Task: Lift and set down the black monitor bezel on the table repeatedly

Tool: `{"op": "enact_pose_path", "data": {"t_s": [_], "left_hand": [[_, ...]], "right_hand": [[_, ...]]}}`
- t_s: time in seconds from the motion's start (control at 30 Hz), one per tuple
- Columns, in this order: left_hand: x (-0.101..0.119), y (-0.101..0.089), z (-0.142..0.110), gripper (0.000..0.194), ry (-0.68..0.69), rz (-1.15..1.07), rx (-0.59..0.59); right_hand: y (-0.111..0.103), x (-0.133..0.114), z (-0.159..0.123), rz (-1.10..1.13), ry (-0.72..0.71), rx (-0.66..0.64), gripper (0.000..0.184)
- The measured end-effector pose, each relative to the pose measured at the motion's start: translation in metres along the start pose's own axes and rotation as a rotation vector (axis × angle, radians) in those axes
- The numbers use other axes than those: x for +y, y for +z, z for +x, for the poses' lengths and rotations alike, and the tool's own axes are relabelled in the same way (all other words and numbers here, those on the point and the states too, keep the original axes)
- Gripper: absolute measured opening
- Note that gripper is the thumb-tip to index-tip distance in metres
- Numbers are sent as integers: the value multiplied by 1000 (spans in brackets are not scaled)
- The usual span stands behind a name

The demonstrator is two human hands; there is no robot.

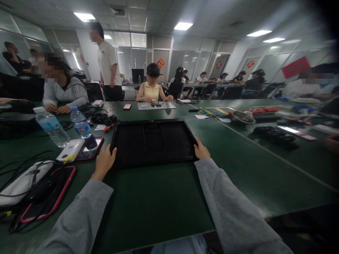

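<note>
"Since the green table [156,204] is the biggest thing before us, we start there! What lies beyond the black panel [177,141]?"

"Across the table from it, we've got a seated person in a yellow top [149,92], both arms forward."

"And the panel itself?"

"Shallow, rectangular, raised at the rim, out over the table right in front of us! Whether its underside touches the tabletop, we can't tell."

"Left of the panel we spot a large water bottle [51,126], with a smaller bottle [80,123] closer to it. Well off to its right, a metal bowl [243,118]."

"Now the grips!"

"We see the left hand [104,161] at the panel's left end, thumb over the rim, fingers mostly hidden, while the right hand [202,150] clasps its right end. Both are partly curled, closed firmly around the edges."

"Smaller still?"

"Just left of the panel, a red-edged phone [91,148]; near its far left corner, a little orange-and-black tool [108,128]!"
</note>
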State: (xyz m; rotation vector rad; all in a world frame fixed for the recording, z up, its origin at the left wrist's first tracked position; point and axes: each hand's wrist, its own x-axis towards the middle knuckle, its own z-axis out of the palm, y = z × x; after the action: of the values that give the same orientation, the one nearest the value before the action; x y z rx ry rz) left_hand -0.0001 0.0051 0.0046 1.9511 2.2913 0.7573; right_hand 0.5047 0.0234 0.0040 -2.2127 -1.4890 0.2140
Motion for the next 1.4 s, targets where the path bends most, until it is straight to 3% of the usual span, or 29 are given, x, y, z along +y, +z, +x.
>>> {"op": "enact_pose_path", "data": {"t_s": [0.23, 0.37, 0.47, 0.63, 1.17, 1.4], "left_hand": [[1, -7, -2, 57, -69, 71, 188], [3, -9, -3, 58, -85, 84, 223], [2, -7, -4, 58, -65, 83, 204], [-3, -3, -3, 64, -7, 59, 62], [-8, 4, 2, 73, -15, 39, 23], [-12, 7, 4, 72, -24, 42, -26]], "right_hand": [[7, 9, -9, 213, -97, 23, 63], [10, 14, -8, 359, -161, 17, 61], [11, 12, 3, 546, -140, -33, 63], [16, 9, 24, 824, -34, -161, 75], [16, 9, 21, 952, -67, -87, 82], [6, 32, 33, 981, -11, 70, 80]]}}
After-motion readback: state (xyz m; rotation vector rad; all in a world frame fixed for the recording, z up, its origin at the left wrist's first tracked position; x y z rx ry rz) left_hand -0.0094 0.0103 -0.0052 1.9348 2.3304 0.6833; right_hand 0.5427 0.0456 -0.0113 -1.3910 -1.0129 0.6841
